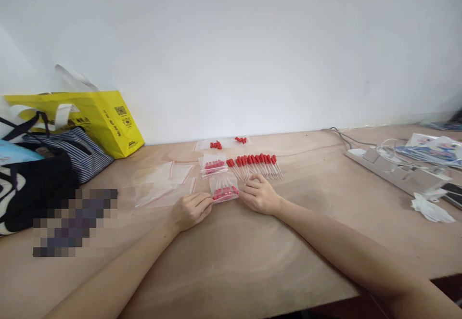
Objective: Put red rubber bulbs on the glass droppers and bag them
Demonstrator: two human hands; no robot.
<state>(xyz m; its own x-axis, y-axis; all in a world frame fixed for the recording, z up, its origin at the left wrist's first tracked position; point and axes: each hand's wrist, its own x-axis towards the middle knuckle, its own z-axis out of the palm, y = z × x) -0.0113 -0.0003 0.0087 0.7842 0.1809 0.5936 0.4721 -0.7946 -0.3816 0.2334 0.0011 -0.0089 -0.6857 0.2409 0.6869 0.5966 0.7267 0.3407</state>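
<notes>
Between my hands lies a small clear zip bag [224, 186] holding several red-tipped sticks, tips toward me. My left hand [193, 210] pinches its near left corner, fingers closed. My right hand [260, 195] is closed at its right corner. Just behind sits another filled bag [214, 164], seemingly stacked on more. To its right a row of red-tipped white sticks [257, 160] fans out, tips away from me. Flat clear bags [162, 184] with red seal lines lie left of the filled ones. Two clusters of red pieces [215, 145] rest on clear plastic near the wall.
At the left stand a yellow bag [121, 121], a striped pouch [83, 153] and a black bag [43, 189], with a blurred dark item in front. On the right are a white power strip [393, 172] with cables, a crumpled tissue [431, 208] and printed packets [433, 149].
</notes>
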